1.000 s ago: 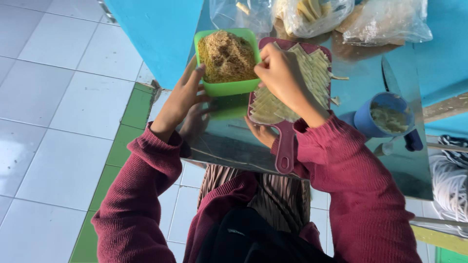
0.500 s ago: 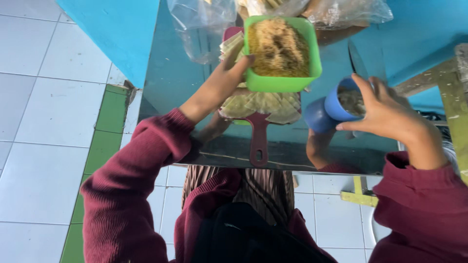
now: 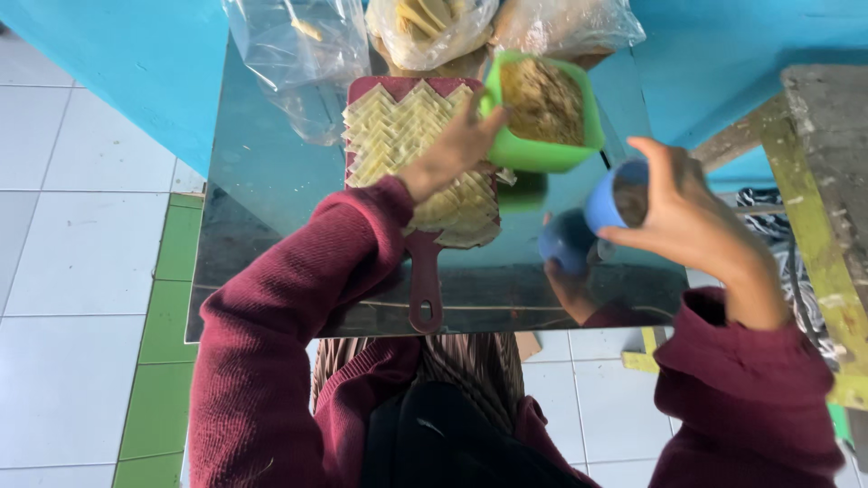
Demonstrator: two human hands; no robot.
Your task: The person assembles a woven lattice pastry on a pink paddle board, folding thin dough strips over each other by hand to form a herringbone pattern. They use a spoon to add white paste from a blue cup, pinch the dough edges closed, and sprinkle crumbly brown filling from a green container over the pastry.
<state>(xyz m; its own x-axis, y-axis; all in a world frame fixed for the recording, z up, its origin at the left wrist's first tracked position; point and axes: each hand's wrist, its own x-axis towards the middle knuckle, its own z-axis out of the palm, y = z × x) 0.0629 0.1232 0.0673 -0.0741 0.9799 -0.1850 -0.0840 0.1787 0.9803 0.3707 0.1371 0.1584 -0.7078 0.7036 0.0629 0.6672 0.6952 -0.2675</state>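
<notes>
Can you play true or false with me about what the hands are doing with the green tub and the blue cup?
1. The left hand holds the green tub. True.
2. The green tub is empty. False: it is filled with brownish shredded stuff.
3. The right hand holds the blue cup. True.
4. The red board has nothing on it. False: pale strips lie on it in a zigzag pattern.
5. The board sits on a shiny metal table. True.
6. The plastic bags lie on the floor. False: they rest at the far edge of the table.
</notes>
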